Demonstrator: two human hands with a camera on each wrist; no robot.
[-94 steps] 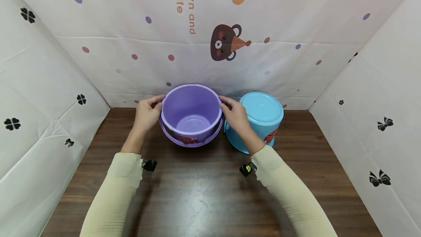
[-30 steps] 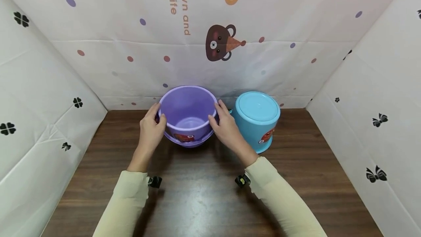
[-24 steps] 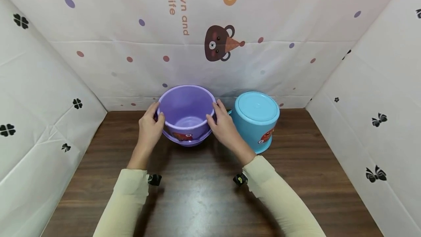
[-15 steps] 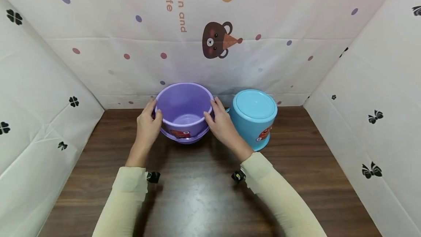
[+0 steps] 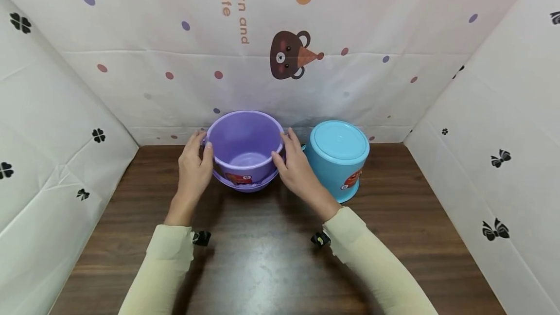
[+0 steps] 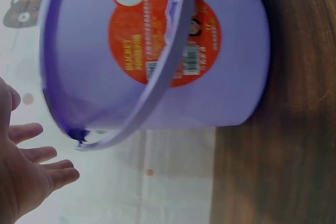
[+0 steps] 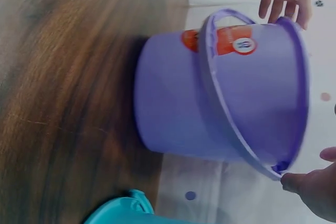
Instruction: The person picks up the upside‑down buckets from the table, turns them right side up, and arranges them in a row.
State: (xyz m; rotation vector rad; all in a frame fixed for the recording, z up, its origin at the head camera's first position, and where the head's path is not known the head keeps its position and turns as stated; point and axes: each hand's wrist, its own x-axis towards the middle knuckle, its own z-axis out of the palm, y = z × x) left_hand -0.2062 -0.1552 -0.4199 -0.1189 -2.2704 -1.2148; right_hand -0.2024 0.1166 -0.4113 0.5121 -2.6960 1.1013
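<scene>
A purple bucket (image 5: 262, 172) stands upright against the back wall, its mouth upward and a red label (image 6: 173, 40) on its front. Its purple handle (image 6: 149, 95) hangs down across the front. At the left rim my left hand (image 5: 192, 171) has its fingers extended; the left wrist view shows a small gap between them and the bucket. My right hand (image 5: 299, 169) is at the right rim with fingers loosely bent. In the right wrist view its fingertips (image 7: 290, 183) reach the handle's end, and whether they press on it I cannot tell.
To the right stands a light blue bucket (image 5: 339, 176), upside down, close beside the right hand. The brown wooden table (image 5: 262, 266) is bordered by white patterned sheets at the back (image 5: 144, 91) and both sides. A black camera is strapped to each wrist.
About three seconds ago both hands pinched the bucket's sides at the rim. They have since shifted toward its front and loosened; the left hand has just drawn slightly off to the left.
</scene>
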